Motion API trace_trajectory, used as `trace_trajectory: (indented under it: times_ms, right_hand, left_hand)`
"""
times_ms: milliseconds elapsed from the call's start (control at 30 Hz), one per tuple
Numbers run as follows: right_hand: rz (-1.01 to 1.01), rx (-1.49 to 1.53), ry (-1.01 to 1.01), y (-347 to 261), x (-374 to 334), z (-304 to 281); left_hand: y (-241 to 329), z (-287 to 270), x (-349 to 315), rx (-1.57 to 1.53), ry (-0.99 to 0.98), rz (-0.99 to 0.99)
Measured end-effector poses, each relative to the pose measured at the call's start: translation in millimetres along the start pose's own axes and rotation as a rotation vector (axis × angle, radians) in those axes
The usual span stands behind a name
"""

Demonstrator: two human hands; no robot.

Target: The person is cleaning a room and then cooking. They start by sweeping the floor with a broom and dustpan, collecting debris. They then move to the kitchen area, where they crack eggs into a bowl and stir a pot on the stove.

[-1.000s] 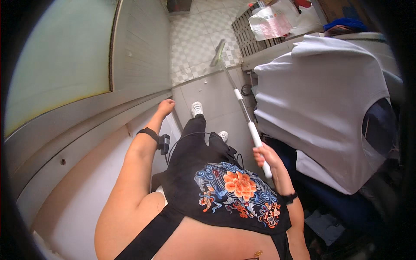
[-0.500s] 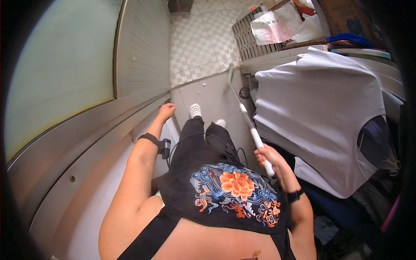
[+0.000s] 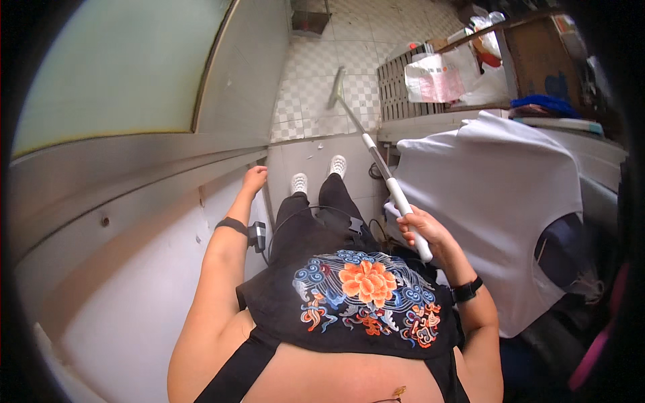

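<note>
Half a second ago, the left shoe (image 3: 299, 183) was in front; now the right shoe (image 3: 337, 166) is ahead of it. The pale green end (image 3: 338, 87) of the long stick (image 3: 400, 195) has swung left and gone up onto the checked tiles (image 3: 328, 126). Before, it was over the plain grey floor (image 3: 285, 158), near the corner on the right. I cannot tell if it touches the tiles now.

The two hands are well apart. The left hand (image 3: 254, 179) hangs by the low white wall (image 3: 148, 289), and I cannot tell how much its fingers bend. The stick is to the right of that hand. It slants down from the checked tiles to the right hand (image 3: 426, 226), which is wrapped tight around the fat white handle near its bottom tip.

On the far left is a big cloudy pane (image 3: 114, 74). At the top is a dark box (image 3: 309, 22). A black cord (image 3: 375, 171) lies beside the stick. Then come a grey slatted crate (image 3: 393, 84) and a white bag (image 3: 433, 77). A large white cloth (image 3: 490, 201) fills the right side, close to the right hand, so the path is thin.
</note>
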State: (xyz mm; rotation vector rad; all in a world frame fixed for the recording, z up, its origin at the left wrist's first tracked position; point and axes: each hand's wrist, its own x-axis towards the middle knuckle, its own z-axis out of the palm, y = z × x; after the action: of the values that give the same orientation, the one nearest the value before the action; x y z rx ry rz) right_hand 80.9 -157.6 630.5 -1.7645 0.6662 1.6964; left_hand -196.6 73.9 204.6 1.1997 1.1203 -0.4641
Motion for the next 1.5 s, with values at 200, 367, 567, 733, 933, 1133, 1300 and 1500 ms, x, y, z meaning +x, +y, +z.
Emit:
trace_trajectory:
  times_ms: [200,367,567,733,933,1133,1300,1500]
  right_hand:
    - [-0.421,-1.628,0.688,-16,31,-73]
    - [-0.399,-1.477,0.512,-72,-16,-75]
    - [-0.255,-1.821,0.329,-82,-24,-59]
    - [-0.147,-2.076,0.136,-104,42,-49]
    - [-0.196,-2.300,0.040,-188,114,-59]
    - [-0.474,-2.388,0.143,-316,89,-81]
    - [-0.409,-2.244,0.359,-403,104,-135]
    - [-0.427,-2.266,0.365,-454,63,-109]
  left_hand:
    - [-65,26,-36,-0.096,0.137,-0.075]
    - [-98,59,-58,-0.263,0.137,-0.145]
    - [-137,85,-92,-0.294,0.135,-0.245]
    - [-98,85,-114,-0.355,0.147,-0.193]
    - [-125,74,-153,-0.471,0.230,-0.306]
    - [-143,48,-216,-0.512,0.399,-0.552]
    - [-115,62,-245,-0.629,0.300,-0.675]
    - [-9,53,-209,-0.603,0.261,-0.477]
